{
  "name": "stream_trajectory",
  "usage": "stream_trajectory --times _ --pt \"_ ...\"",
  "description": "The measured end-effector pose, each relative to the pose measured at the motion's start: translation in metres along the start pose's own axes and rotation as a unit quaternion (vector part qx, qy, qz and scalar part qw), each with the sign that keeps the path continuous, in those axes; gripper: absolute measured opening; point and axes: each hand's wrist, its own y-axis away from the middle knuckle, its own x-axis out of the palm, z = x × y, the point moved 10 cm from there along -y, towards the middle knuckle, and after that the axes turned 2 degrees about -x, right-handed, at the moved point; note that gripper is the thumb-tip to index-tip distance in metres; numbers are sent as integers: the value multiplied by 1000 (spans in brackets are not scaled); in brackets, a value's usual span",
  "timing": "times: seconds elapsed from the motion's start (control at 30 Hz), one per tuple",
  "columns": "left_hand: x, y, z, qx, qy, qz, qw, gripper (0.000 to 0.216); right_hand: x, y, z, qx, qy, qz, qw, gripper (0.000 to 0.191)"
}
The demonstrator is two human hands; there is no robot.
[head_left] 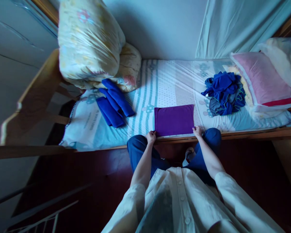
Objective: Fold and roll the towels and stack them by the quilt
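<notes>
A purple cloth (174, 120) lies flat on the bed close to its front edge. My left hand (151, 137) pinches the cloth's near left corner. At the near right corner, my right hand (197, 131) has its fingers closed on the cloth too. Several rolled or folded blue cloths (115, 102) rest to the left on the mattress. Off to the right sits a crumpled heap of blue cloths (224, 92), with a greyish piece among them.
The bed (169, 81) has a patterned sheet and a wooden front rail (252, 133). A bulky folded quilt (89, 42) stands at the left end, and a pink pillow (264, 76) lies at the right. A curtain (232, 29) hangs behind.
</notes>
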Motion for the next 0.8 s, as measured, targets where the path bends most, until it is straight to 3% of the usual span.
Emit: stream_trajectory --times 0.23,0.37,0.5,0.63,0.8 --pt "-4 4 -4 31 25 -9 999 22 -2 -1 5 -4 -4 -5 1000 6" --pt "-15 13 -11 61 42 -16 997 25 -20 9 10 -29 -5 -25 999 17" --pt "-27 38 -38 194 -8 -52 980 32 -51 32 35 -136 27 -84 987 25" --pt "-1 71 -65 334 -72 8 940 41 -42 65 77 -280 74 -30 957 36" --pt "32 78 -68 358 -149 55 920 61 -11 90 92 -339 138 65 929 50"
